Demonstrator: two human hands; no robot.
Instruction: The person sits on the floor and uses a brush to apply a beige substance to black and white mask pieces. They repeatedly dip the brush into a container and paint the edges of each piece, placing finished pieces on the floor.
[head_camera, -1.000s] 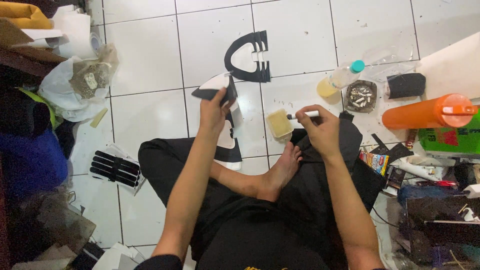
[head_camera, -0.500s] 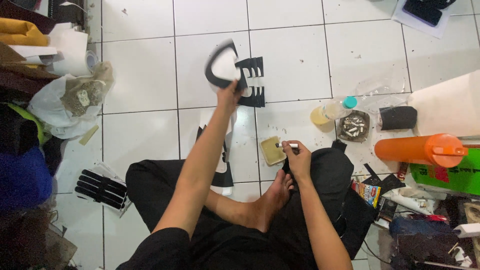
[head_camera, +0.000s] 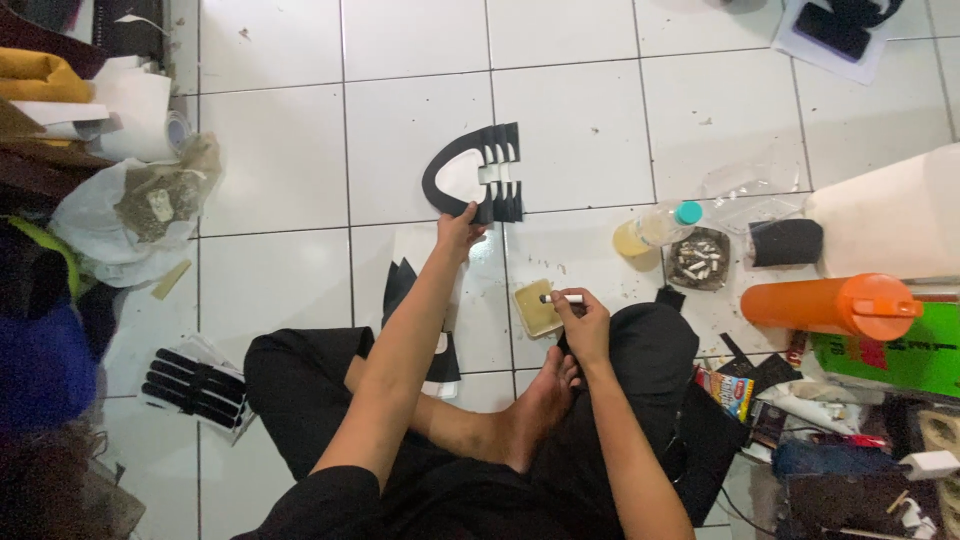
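My left hand reaches forward over the white tile floor, and its fingertips touch the near edge of a black U-shaped cut piece lying flat on a stack of similar pieces. My right hand stays close to my knee and grips a small white-handled brush, its tip over a small square tin of yellowish glue. More black cut pieces lie on the floor under my left forearm.
A plastic bottle with a teal cap, an ashtray, a black cup and an orange bottle sit to the right. A white bag and a black strappy piece lie left. Clutter fills the right edge.
My left hand has carried the black U-shaped piece forward and laid it on the pieces on the floor. My right hand has stayed by the glue tin.
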